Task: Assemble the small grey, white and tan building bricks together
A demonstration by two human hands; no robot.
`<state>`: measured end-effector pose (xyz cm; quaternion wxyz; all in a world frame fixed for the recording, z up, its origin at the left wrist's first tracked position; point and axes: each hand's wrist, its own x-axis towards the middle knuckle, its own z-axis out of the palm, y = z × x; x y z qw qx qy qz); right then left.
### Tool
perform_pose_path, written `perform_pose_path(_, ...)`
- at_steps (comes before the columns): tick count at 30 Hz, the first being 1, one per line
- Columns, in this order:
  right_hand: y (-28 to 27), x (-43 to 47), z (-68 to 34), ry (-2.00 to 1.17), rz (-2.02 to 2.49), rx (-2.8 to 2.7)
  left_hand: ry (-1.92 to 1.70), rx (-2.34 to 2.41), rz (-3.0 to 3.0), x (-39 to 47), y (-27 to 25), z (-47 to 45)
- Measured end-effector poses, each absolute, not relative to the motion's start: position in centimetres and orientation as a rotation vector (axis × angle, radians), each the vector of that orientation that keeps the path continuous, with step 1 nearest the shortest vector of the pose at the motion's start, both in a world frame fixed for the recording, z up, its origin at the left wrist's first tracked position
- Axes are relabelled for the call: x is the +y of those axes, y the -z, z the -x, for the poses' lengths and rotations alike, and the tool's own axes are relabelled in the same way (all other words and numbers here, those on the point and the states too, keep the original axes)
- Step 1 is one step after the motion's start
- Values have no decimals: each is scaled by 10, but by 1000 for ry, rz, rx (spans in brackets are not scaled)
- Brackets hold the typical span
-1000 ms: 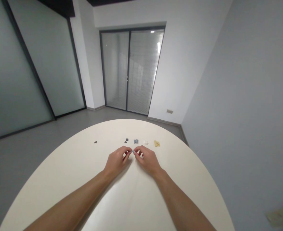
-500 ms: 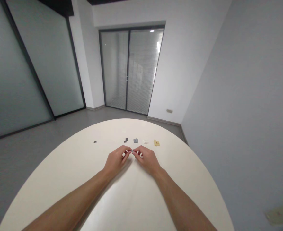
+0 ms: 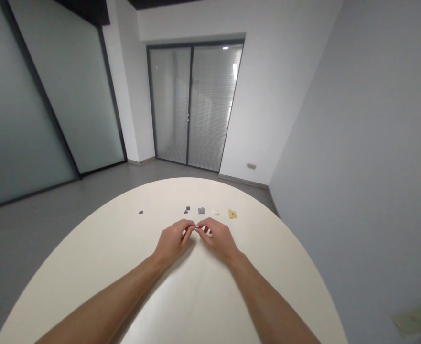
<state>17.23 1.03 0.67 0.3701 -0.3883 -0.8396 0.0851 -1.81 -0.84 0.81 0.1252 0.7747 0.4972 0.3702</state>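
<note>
My left hand [image 3: 173,240] and my right hand [image 3: 215,239] meet fingertip to fingertip just above the table. Pinched between them is a tiny light-coloured piece [image 3: 196,227], mostly covered by the fingers and too small to name. Just beyond the hands lie several small groups of parts in a row: dark pieces [image 3: 187,209], a blue-grey cluster [image 3: 201,210], white pieces [image 3: 216,212] and tan pieces [image 3: 232,214]. Off to the left, a small dark piece [image 3: 141,212] lies on its own.
Everything rests on a round white table [image 3: 124,243] with a curved edge. Behind it stand a glass door [image 3: 190,105] with a dark frame, frosted panels [image 3: 67,86] at left and a plain wall [image 3: 368,157] at right.
Both hands stay together, with only slight finger movement around the tiny piece. The parts on the table have not moved.
</note>
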Motion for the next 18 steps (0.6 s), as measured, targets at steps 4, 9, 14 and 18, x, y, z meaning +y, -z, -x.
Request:
perform_pose_path(4, -6, 11, -173, -210, 978, -2143, -1074, 1421, -2267, -8, -8, 18)
perform_pose_path(9, -5, 12, -174, -190, 929, -2132, -1044, 1423, -2260, -6, -6, 17)
perform_pose_path(14, -5, 12, -174, -179, 922, -2130, -1034, 1425, -2265, -5, -5, 17)
perform_pose_path(18, -6, 11, -174, -188, 937, -2135, -1027, 1435, -2256, -6, -6, 17)
